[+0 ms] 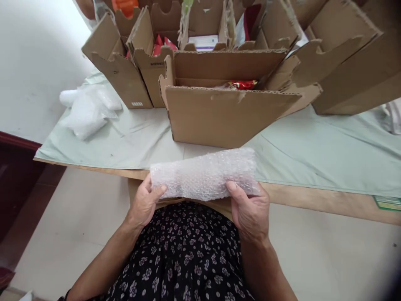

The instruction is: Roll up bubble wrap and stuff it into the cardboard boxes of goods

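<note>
A strip of bubble wrap (200, 174), long and folded flat, is stretched between my two hands at the table's front edge. My left hand (144, 202) pinches its left end, thumb on top and fingers behind. At the right end, my right hand (250, 207) grips it the same way, the thumb pressed on the bubbles. The fingers behind the wrap are mostly hidden. Whether anything lies inside the folds I cannot tell. Just beyond the wrap stands an open cardboard box (219, 117) with a shiny red packet (242, 85) in it.
Behind are several open cardboard bins (112, 77), some with red packets or white-and-purple boxes (203, 42). More bubble wrap (86, 110) lies bunched at the left by the wall. A pale green cloth (313, 154) covers the table, its bare wooden edge (300, 200) facing me.
</note>
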The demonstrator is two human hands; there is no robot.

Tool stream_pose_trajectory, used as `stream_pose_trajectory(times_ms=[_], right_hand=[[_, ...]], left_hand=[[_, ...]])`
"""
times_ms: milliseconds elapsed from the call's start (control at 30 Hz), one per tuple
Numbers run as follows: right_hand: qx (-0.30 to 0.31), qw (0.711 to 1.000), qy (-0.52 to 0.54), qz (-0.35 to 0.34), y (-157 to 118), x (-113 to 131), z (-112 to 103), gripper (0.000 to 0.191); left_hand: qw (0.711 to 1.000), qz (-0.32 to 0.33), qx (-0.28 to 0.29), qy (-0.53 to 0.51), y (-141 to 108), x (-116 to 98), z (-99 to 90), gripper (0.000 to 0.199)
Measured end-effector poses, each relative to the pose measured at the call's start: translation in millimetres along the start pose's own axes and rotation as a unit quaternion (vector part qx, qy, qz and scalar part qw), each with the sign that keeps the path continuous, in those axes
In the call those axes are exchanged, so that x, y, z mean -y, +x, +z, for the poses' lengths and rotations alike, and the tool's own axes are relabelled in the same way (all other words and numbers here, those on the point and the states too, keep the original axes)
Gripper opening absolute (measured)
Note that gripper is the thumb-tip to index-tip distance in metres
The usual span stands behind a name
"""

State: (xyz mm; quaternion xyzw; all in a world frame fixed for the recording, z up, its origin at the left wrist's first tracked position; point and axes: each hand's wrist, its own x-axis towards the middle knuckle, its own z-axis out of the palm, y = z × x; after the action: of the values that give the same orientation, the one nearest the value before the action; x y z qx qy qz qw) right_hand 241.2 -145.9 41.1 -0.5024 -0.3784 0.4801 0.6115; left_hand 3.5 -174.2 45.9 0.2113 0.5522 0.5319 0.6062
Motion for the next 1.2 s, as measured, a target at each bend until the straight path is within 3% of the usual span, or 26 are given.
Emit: stream_pose_trajectory(times_ms=[100,200,267,367,433,500,567,633,700,800,900,967,1067,1200], right_hand=[[-0.032,0.999,-0.018,-0.022,5,4,-13,0.025],[-0.066,0.997,-0.02,-0.031,15,3,-27,0.026],[-0.084,0.995,-0.027,-0.036,23,-2,-33,0.028],[-0.086,0.993,-0.07,-0.046,35,-11,-39,0.036],[-0.069,0.988,-0.122,-0.061,40,-16,-41,0.041],[-0.061,0.975,-0.19,-0.097,42,-17,-45,0.044],[-0.079,0.949,-0.266,-0.148,42,-14,-52,0.046],[-0.097,0.917,-0.333,-0.197,39,-9,-57,0.044],[-0.084,0.888,-0.379,-0.245,36,-4,-56,0.036],[0.004,0.848,-0.43,-0.31,34,0,-31,0.025],[0.125,0.799,-0.494,-0.318,38,-5,2,0.025],[0.184,0.764,-0.542,-0.296,42,-12,9,0.029],[0.168,0.744,-0.588,-0.27,44,-20,-19,0.034],[0.037,0.75,-0.603,-0.269,29,-14,-84,0.031]], left_hand=[[0.997,0.03,-0.05,0.044,7,-3,1.1,0.053],[0.987,0.105,-0.053,0.111,15,-15,0.8,0.038],[0.968,0.162,-0.05,0.183,22,-25,4.8,0.029],[0.919,0.245,-0.059,0.303,42,-34,14.6,0.02],[0.887,0.276,-0.064,0.366,58,-34,17.8,0.023],[0.865,0.287,-0.077,0.405,69,-30,15.3,0.039],[0.846,0.3,-0.102,0.428,71,-26,8.5,0.054],[0.814,0.339,-0.116,0.458,64,-22,2.6,0.051],[0.768,0.396,-0.096,0.494,53,-19,3.4,0.037],[0.718,0.453,-0.002,0.528,44,-14,21.1,0.026],[0.691,0.437,0.091,0.568,48,-8,43.2,0.028],[0.671,0.405,0.132,0.607,55,-4,47.4,0.032],[0.66,0.381,0.164,0.626,60,-2,32.8,0.041],[0.684,0.406,0.166,0.583,54,-3,9.2,0.043]])
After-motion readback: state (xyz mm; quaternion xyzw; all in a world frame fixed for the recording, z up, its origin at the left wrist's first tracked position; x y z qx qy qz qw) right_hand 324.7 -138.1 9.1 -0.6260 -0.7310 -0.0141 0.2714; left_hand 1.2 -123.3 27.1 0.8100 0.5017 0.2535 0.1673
